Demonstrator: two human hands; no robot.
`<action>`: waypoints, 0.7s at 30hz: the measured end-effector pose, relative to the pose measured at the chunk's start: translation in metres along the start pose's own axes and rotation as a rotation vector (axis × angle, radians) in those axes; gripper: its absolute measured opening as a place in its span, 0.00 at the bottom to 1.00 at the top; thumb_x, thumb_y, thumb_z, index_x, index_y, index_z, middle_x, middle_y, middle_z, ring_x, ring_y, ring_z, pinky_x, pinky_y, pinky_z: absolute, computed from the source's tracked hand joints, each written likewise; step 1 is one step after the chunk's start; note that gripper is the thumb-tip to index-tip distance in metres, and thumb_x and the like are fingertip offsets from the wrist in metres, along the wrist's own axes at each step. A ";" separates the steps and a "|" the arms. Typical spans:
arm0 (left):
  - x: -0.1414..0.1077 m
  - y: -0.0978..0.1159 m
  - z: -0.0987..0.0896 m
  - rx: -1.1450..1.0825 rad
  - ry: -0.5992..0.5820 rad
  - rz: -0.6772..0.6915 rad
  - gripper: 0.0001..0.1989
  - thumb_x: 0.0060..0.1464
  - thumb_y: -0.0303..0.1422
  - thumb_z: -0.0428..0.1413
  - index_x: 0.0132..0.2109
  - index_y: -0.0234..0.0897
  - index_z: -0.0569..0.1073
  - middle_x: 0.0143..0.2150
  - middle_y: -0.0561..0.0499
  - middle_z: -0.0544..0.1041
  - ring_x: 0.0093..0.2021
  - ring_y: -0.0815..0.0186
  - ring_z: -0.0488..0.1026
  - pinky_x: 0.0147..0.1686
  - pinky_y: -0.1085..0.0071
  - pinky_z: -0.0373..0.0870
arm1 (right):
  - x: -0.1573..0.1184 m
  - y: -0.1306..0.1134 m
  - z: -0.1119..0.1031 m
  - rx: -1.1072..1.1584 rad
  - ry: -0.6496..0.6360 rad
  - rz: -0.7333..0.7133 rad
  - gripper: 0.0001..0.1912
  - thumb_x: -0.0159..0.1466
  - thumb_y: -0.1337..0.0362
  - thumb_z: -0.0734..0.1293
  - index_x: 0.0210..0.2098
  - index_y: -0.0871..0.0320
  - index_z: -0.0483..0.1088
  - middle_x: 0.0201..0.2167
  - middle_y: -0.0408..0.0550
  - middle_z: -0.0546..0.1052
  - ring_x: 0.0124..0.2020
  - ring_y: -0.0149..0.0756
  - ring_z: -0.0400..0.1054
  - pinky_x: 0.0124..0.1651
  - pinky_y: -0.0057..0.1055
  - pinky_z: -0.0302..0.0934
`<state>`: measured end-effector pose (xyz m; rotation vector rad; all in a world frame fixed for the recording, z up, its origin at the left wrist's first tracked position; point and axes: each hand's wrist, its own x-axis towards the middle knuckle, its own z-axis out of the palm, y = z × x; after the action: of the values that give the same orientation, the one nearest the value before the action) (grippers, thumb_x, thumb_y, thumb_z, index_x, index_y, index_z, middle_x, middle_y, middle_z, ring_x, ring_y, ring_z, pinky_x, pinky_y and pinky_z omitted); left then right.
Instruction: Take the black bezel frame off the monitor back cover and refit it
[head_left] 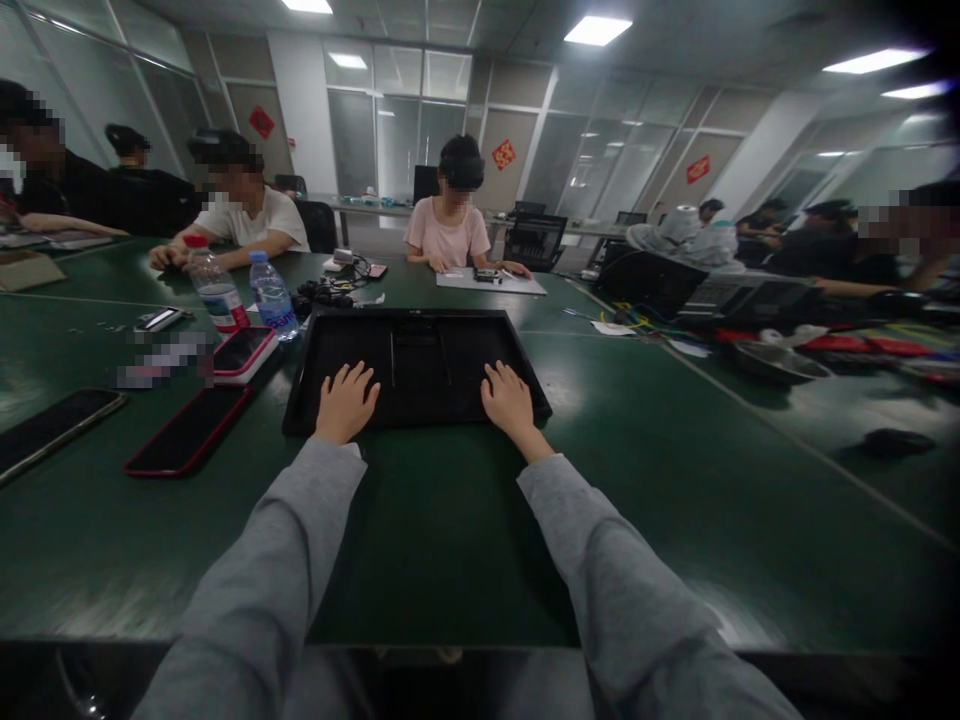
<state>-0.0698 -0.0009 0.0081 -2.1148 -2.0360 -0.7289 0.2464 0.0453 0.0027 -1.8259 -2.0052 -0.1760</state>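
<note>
A wide black shallow tray-like panel [420, 395] with a raised rim lies flat on the green table in front of me. Two thin lines run down its middle, below a darker block at the far edge. My left hand [347, 402] is palm down over the panel's near left part, fingers spread. Over the near right part is my right hand [510, 398], also palm down with its fingers apart. Both hands seem to rest on the panel, though contact under the palms is hidden. Neither hand holds anything.
Left of the panel are a red-edged phone [189, 430], a pink-edged phone [244, 352], a dark phone [52, 425] and two water bottles [271, 295]. Black cables [326, 298] lie behind. A person in pink [450, 235] sits opposite; a metal bowl [780, 360] is at right.
</note>
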 end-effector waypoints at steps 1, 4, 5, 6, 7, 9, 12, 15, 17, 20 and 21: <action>-0.001 0.001 -0.001 -0.015 0.027 0.017 0.23 0.68 0.43 0.44 0.62 0.43 0.74 0.69 0.46 0.67 0.70 0.53 0.60 0.67 0.49 0.55 | 0.000 0.000 0.000 0.015 0.029 -0.001 0.27 0.73 0.59 0.52 0.66 0.59 0.65 0.70 0.55 0.62 0.71 0.44 0.53 0.69 0.46 0.50; -0.002 0.003 -0.006 -0.061 0.091 0.058 0.19 0.67 0.40 0.46 0.52 0.41 0.79 0.61 0.45 0.76 0.62 0.56 0.69 0.60 0.56 0.64 | -0.001 0.000 0.002 0.057 0.084 -0.003 0.25 0.72 0.60 0.53 0.63 0.60 0.68 0.67 0.55 0.66 0.69 0.45 0.57 0.66 0.46 0.54; -0.002 0.004 -0.007 -0.071 0.109 0.059 0.19 0.67 0.39 0.46 0.51 0.40 0.80 0.58 0.44 0.78 0.59 0.56 0.72 0.57 0.58 0.66 | -0.001 0.001 0.003 0.069 0.095 -0.007 0.25 0.72 0.61 0.53 0.62 0.60 0.69 0.67 0.56 0.67 0.68 0.45 0.58 0.65 0.46 0.55; -0.002 0.003 -0.009 -0.079 0.130 0.052 0.19 0.67 0.38 0.46 0.51 0.40 0.80 0.55 0.44 0.80 0.55 0.56 0.74 0.55 0.59 0.66 | -0.002 0.002 0.003 0.081 0.106 -0.015 0.24 0.72 0.61 0.54 0.61 0.61 0.70 0.66 0.56 0.67 0.68 0.45 0.59 0.65 0.45 0.56; -0.001 0.002 -0.011 -0.086 0.156 0.042 0.19 0.67 0.38 0.46 0.51 0.40 0.80 0.52 0.43 0.81 0.53 0.56 0.76 0.53 0.60 0.67 | -0.002 0.003 0.004 0.092 0.119 -0.024 0.24 0.72 0.62 0.54 0.61 0.61 0.70 0.66 0.57 0.68 0.67 0.45 0.60 0.65 0.45 0.56; 0.000 -0.003 -0.015 -0.100 0.233 0.018 0.19 0.67 0.37 0.46 0.51 0.39 0.80 0.49 0.42 0.81 0.50 0.56 0.76 0.52 0.59 0.66 | -0.003 0.004 0.004 0.111 0.146 -0.040 0.23 0.71 0.63 0.55 0.59 0.61 0.71 0.65 0.58 0.69 0.66 0.45 0.62 0.65 0.46 0.55; 0.000 -0.016 -0.023 -0.099 0.369 -0.039 0.19 0.67 0.38 0.46 0.50 0.38 0.80 0.49 0.41 0.81 0.55 0.54 0.72 0.56 0.57 0.62 | -0.005 0.005 0.003 0.146 0.174 -0.053 0.22 0.70 0.64 0.55 0.56 0.60 0.73 0.62 0.58 0.72 0.63 0.45 0.64 0.65 0.47 0.54; -0.003 -0.035 -0.029 -0.082 0.405 -0.123 0.19 0.67 0.39 0.46 0.51 0.38 0.79 0.53 0.41 0.79 0.59 0.51 0.69 0.59 0.53 0.61 | -0.004 0.007 0.002 0.173 0.200 -0.058 0.21 0.70 0.65 0.55 0.54 0.61 0.73 0.60 0.59 0.73 0.62 0.44 0.65 0.63 0.46 0.56; -0.006 -0.048 -0.030 -0.077 0.400 -0.194 0.21 0.65 0.40 0.48 0.58 0.37 0.76 0.60 0.39 0.74 0.62 0.49 0.66 0.59 0.52 0.61 | -0.003 0.010 0.000 0.167 0.240 -0.052 0.22 0.69 0.66 0.54 0.55 0.62 0.72 0.62 0.60 0.71 0.64 0.45 0.63 0.64 0.45 0.55; -0.011 -0.068 -0.028 -0.102 0.335 -0.307 0.27 0.63 0.43 0.52 0.64 0.32 0.70 0.64 0.36 0.70 0.62 0.47 0.66 0.59 0.52 0.64 | 0.000 0.022 -0.004 0.135 0.326 0.004 0.24 0.68 0.68 0.54 0.59 0.64 0.69 0.65 0.62 0.67 0.66 0.46 0.58 0.65 0.47 0.53; -0.012 -0.073 -0.028 -0.126 0.296 -0.340 0.27 0.63 0.43 0.52 0.64 0.32 0.70 0.64 0.36 0.71 0.61 0.48 0.68 0.59 0.54 0.65 | 0.000 0.027 -0.005 0.123 0.346 0.045 0.24 0.68 0.69 0.54 0.60 0.64 0.68 0.66 0.63 0.66 0.66 0.48 0.58 0.65 0.48 0.53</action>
<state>-0.1475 -0.0161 0.0098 -1.6051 -2.2481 -1.1668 0.2737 0.0469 0.0024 -1.6351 -1.6962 -0.3239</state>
